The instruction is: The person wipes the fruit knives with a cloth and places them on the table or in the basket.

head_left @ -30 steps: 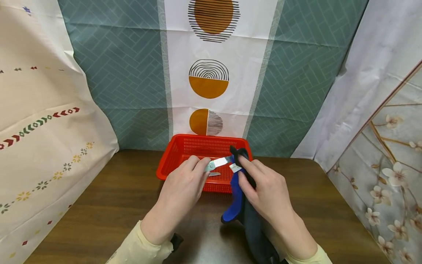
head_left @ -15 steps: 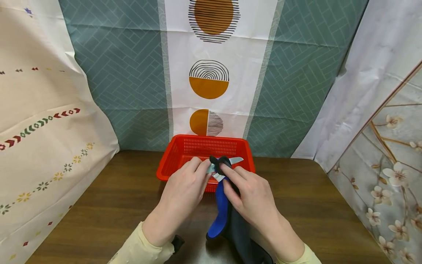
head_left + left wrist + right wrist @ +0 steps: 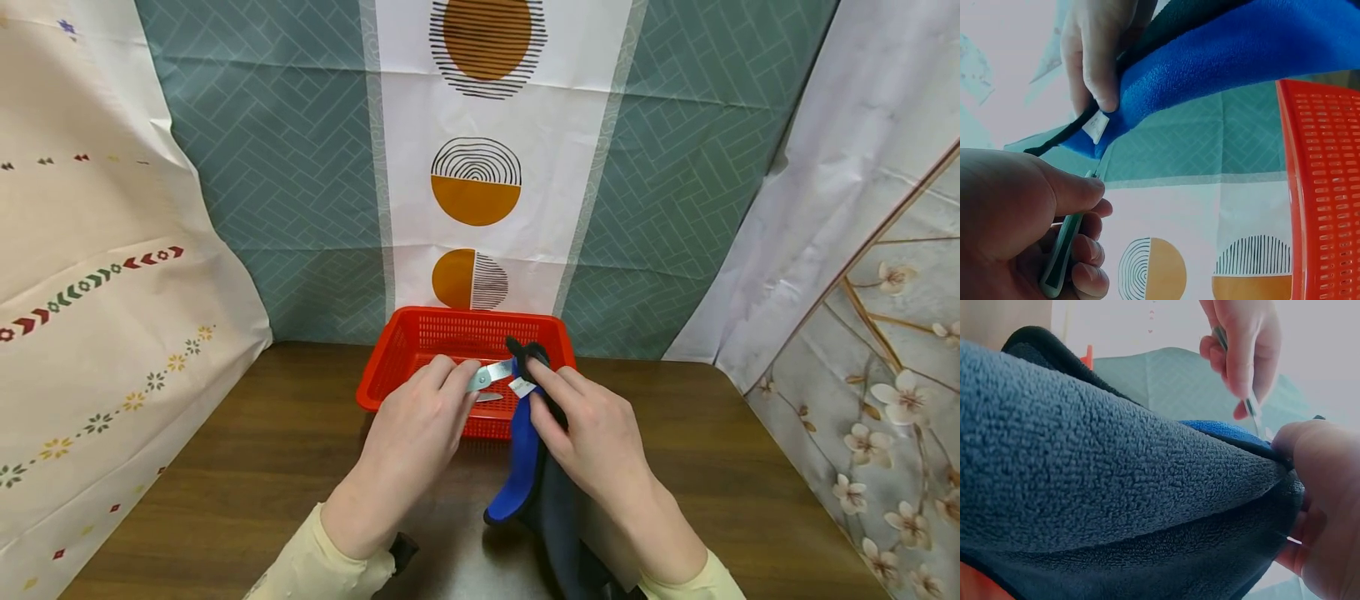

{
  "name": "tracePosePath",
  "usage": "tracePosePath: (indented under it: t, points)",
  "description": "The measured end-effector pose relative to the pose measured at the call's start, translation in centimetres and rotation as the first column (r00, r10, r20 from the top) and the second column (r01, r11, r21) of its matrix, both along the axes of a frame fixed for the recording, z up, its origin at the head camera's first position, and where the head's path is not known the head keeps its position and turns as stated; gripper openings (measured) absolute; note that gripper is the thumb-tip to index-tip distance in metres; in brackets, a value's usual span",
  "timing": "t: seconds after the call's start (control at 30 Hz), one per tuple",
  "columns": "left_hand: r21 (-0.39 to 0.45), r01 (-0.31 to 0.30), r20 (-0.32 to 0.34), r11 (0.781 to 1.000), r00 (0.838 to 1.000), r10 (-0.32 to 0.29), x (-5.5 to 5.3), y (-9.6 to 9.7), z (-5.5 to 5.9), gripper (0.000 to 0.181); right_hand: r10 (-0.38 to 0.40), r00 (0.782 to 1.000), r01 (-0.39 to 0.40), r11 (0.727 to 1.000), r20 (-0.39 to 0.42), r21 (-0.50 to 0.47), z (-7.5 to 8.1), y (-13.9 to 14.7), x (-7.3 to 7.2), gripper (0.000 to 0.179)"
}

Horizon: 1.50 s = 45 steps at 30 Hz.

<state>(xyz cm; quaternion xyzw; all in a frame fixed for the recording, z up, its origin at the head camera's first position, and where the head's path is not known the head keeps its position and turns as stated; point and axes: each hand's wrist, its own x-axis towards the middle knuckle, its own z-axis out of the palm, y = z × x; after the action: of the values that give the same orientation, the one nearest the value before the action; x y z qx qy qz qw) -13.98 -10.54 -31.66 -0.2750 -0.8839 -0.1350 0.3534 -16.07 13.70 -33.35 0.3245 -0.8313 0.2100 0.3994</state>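
Observation:
My left hand [image 3: 412,425] grips a small folding knife [image 3: 489,376], its greenish handle [image 3: 1061,259] lying in the curled fingers in the left wrist view. The blade points right, toward the corner of a plush towel [image 3: 519,467]. My right hand [image 3: 592,425] pinches that corner between thumb and fingers, near a white tag [image 3: 521,387]. One face of the towel is bright blue, the other dark grey [image 3: 1104,462], with black edging. The blade's tip is hidden at the towel's edge. Another thin blade-like piece [image 3: 489,397] shows below the knife; whether they are joined, I cannot tell.
Behind the hands, a red perforated plastic basket [image 3: 480,313] stands on the brown wooden table [image 3: 262,467]. Patterned cloths hang at the back [image 3: 300,167] and on both sides. The towel hangs down toward the table's near edge.
Half a second ago the towel corner was farther left, with the blade's tip showing beyond it. My right hand has since moved right with the towel. My left hand stays nearly in place.

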Motion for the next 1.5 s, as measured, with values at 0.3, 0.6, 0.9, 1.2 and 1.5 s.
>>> tracePosePath:
  t: [0.3, 0.6, 0.9, 1.2, 1.5]
  points:
    - [0.007, -0.01, 0.006, 1.0, 1.0, 0.01, -0.1, -0.2, 0.1, 0.046, -0.069, 0.996, 0.07, 0.997, 0.061, -0.01, 0.2, 1.4, -0.4, 0.041]
    - [0.016, -0.016, 0.016, 1.0, 1.0, 0.016, -0.2, -0.3, 0.1, 0.049, -0.123, 0.987, 0.128, 0.991, 0.101, -0.046, 0.8, 2.5, -0.4, 0.046]
    - [0.015, -0.01, -0.007, 1.0, 1.0, 0.01, -0.4, -0.1, -0.2, 0.047, 0.001, 0.999, 0.001, 0.999, 0.039, -0.049, 0.8, 0.8, 0.5, 0.043]
    - [0.011, 0.0, 0.001, 1.0, 1.0, -0.001, -0.1, 0.1, -0.3, 0.045, 0.068, 0.998, -0.068, 0.998, 0.01, 0.008, 0.0, -1.8, 1.0, 0.04]
    - [0.001, 0.011, -0.009, 1.0, 1.0, -0.011, 0.0, 0.3, -0.2, 0.045, 0.055, 0.999, -0.055, 0.998, -0.001, 0.014, -0.3, -2.0, 1.0, 0.039]
